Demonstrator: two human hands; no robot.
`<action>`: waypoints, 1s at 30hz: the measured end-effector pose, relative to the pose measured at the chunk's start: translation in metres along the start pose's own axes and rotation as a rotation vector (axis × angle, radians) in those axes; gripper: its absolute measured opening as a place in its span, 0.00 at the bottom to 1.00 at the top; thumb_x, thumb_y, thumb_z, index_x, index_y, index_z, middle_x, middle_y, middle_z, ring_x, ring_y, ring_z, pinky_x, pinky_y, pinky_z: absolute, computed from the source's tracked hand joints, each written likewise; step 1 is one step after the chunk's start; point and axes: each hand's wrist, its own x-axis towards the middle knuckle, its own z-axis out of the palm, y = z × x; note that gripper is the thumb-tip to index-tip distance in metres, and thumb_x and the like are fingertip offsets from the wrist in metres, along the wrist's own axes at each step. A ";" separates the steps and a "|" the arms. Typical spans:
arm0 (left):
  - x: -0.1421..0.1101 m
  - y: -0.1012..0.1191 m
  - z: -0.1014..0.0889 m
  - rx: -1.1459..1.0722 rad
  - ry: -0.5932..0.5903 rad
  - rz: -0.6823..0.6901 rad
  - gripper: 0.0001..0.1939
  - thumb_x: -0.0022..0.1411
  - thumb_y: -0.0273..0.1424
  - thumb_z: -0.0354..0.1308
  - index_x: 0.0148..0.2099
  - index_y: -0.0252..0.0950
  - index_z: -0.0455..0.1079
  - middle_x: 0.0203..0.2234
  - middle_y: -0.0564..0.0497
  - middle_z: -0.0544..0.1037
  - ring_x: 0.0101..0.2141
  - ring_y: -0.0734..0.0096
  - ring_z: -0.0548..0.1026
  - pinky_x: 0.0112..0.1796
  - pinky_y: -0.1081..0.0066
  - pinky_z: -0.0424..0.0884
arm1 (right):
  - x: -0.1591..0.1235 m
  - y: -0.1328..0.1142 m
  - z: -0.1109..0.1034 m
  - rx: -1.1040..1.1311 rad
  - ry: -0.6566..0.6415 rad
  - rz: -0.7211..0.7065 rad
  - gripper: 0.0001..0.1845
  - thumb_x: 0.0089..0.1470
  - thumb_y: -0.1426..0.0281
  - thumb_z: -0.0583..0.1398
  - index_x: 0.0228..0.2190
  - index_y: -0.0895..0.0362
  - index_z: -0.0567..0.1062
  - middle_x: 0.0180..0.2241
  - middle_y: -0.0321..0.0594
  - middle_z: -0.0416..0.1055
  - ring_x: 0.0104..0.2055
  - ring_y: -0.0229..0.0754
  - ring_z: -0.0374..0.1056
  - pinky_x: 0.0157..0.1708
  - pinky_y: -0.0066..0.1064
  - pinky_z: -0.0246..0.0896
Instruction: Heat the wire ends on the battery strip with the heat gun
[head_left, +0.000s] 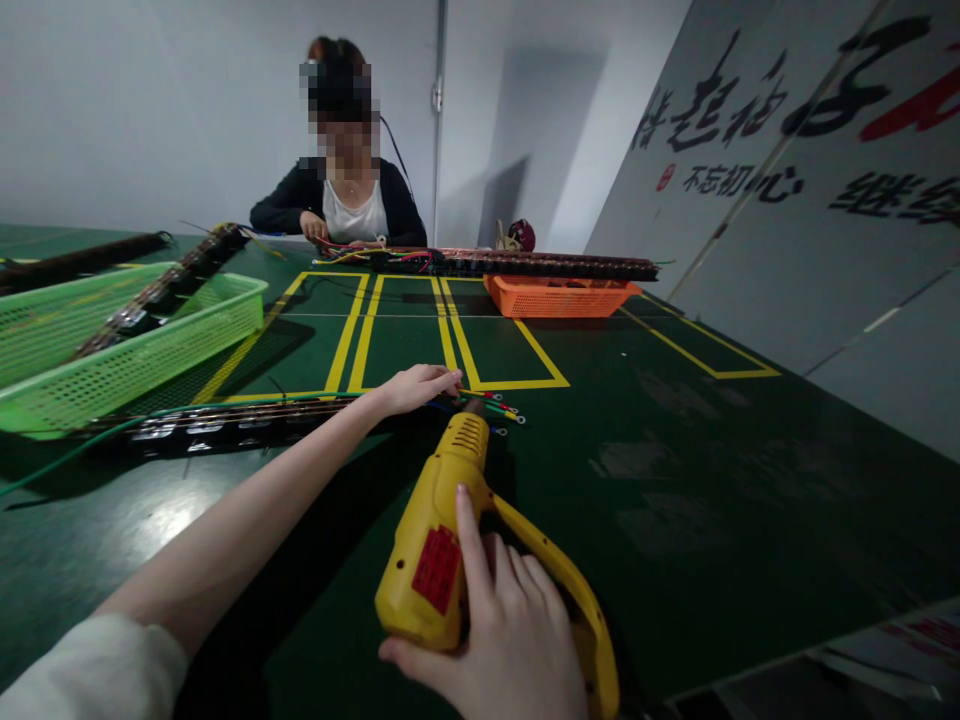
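Note:
My right hand (517, 610) is wrapped round a yellow heat gun (442, 500) with a red label, its index finger stretched along the body. The nozzle points away from me at a bundle of coloured wires (491, 398) ending in ring terminals. Just left of the nozzle, my left hand (421, 388) pinches these wires near the end of a long dark wire assembly (247, 422). That assembly lies across the table to the left. A green wire (97, 440) runs along it.
A green basket (135, 350) at left holds another dark assembly (169, 290). An orange basket (562, 300) stands at the far side by a long assembly (540, 265). Across the green table (675, 450), marked with yellow lines, a person (352, 205) sits handling wires.

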 end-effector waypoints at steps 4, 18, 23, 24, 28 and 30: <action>0.000 -0.002 0.000 0.018 0.005 -0.021 0.35 0.59 0.56 0.37 0.44 0.34 0.71 0.43 0.49 0.74 0.43 0.68 0.71 0.48 0.72 0.63 | 0.003 -0.018 0.005 0.002 -0.029 0.032 0.71 0.27 0.38 0.62 0.63 0.60 0.42 0.36 0.50 0.70 0.34 0.53 0.68 0.35 0.47 0.66; -0.003 -0.001 0.002 0.218 0.136 0.023 0.21 0.61 0.44 0.43 0.41 0.38 0.72 0.41 0.52 0.74 0.39 0.69 0.71 0.38 0.73 0.64 | -0.007 0.027 -0.006 0.022 -0.101 0.071 0.67 0.30 0.37 0.60 0.63 0.52 0.39 0.43 0.46 0.71 0.41 0.54 0.69 0.36 0.46 0.66; -0.008 0.004 0.001 0.267 0.137 -0.052 0.15 0.58 0.41 0.49 0.41 0.42 0.71 0.41 0.55 0.75 0.40 0.68 0.72 0.33 0.75 0.63 | -0.015 0.045 -0.013 -0.017 -0.130 0.086 0.65 0.33 0.38 0.60 0.63 0.50 0.38 0.44 0.43 0.71 0.40 0.50 0.70 0.36 0.42 0.66; -0.008 0.005 0.001 0.270 0.139 -0.074 0.15 0.57 0.41 0.49 0.41 0.42 0.71 0.40 0.55 0.75 0.39 0.68 0.72 0.33 0.75 0.63 | -0.016 0.046 -0.014 -0.028 -0.110 0.104 0.65 0.32 0.38 0.61 0.63 0.50 0.38 0.44 0.42 0.71 0.40 0.50 0.70 0.37 0.42 0.66; -0.007 0.005 0.000 0.317 0.128 -0.135 0.17 0.57 0.43 0.48 0.42 0.41 0.71 0.40 0.53 0.75 0.39 0.66 0.72 0.32 0.74 0.62 | -0.018 0.045 -0.015 -0.062 -0.065 0.148 0.67 0.29 0.40 0.63 0.63 0.49 0.40 0.43 0.41 0.71 0.41 0.49 0.69 0.39 0.42 0.65; -0.004 0.002 0.000 0.298 0.105 -0.132 0.17 0.57 0.42 0.48 0.43 0.41 0.71 0.40 0.53 0.75 0.39 0.66 0.72 0.33 0.73 0.63 | -0.018 0.046 -0.016 -0.082 -0.064 0.118 0.66 0.30 0.40 0.62 0.63 0.50 0.39 0.43 0.41 0.71 0.40 0.48 0.70 0.37 0.41 0.66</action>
